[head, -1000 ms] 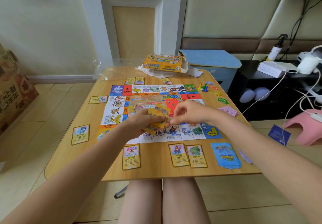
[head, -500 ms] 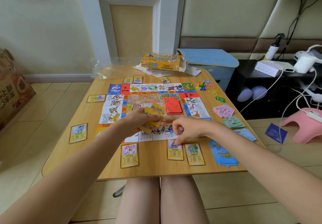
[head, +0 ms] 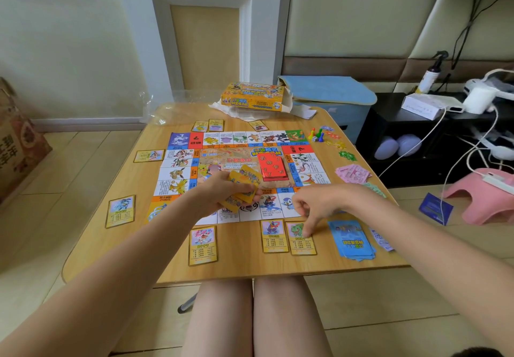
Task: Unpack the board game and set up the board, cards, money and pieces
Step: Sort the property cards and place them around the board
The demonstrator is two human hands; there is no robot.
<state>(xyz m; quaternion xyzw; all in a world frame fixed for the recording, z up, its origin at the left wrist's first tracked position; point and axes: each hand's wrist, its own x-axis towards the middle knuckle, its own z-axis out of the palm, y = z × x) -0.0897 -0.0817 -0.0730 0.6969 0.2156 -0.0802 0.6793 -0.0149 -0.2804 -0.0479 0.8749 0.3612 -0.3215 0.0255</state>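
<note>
The left hand (head: 222, 192) grips a thick stack of yellow cards (head: 244, 183) over the near half of the board (head: 236, 162), fanned a little — I'd say so single cards can be drawn off. The right hand (head: 317, 203) has its fingers curled downward, the fingertips (head: 306, 234) touching a green-creature card (head: 301, 238) near the tabletop's front edge; whether it pinches the card or only presses it flat I cannot tell.

That card lies just beside another yellow-framed card (head: 274, 235), both below the board's near row, apparently so that each deed sits opposite its own square. A pink-creature card (head: 202, 245) lies further left along the same edge.

The cards look thin, glossy and stiff; the board looks like a flat printed sheet on the wooden table (head: 111, 251). A red deck (head: 271, 166) rests on the board's centre, a blue deck (head: 351, 238) sits slightly splayed toward the front right corner, and soft pink banknotes (head: 352, 173) lie loose by the right edge. The small plastic pawns (head: 315, 135) stand at the far right corner, beside the opened cardboard box (head: 254, 96).
</note>
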